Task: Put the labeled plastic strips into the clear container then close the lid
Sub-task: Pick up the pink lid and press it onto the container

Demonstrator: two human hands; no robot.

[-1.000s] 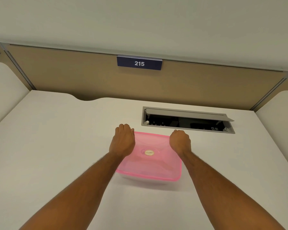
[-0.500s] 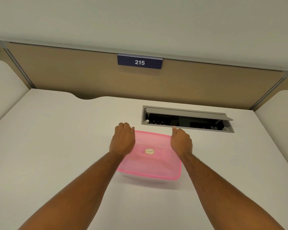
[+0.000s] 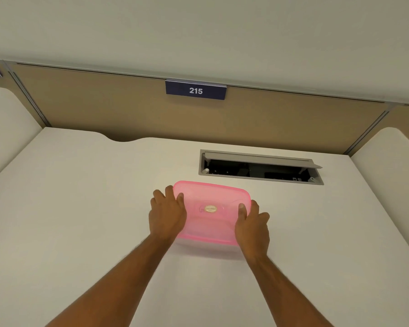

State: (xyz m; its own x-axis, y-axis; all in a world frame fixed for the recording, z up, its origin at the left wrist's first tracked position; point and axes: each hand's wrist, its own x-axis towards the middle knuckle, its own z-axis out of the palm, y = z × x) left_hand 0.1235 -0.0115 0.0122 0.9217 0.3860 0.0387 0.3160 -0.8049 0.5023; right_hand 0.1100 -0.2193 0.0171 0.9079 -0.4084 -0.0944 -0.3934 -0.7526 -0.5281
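Your white desk fills most of the view, closed at the back by a tan partition that carries a blue plate reading 215. Set into the desk on the far right is a cable tray with its grey flap raised. Just in front of that tray, near the middle of the desk, stands the clear container, of which you can see only a pale strip of wall below the pink lid that covers it. Your 2 hands sit on the short ends of that lid. The left hand lies flat over the left edge with its fingers slightly spread and curled down past the rim; the right hand holds the right edge, thumb on top and fingers wrapped round the side. Both press on the lid, not lifting it. No labeled strips lie anywhere on the desk, so you have most likely put them inside already, though the tinted lid hides the contents and you cannot confirm that from here. By my reading you are on the last step: the lid is on and seems level, and what is left is to press round the rim until it seats, then let go. At the centre of the lid is a small oval sticker.
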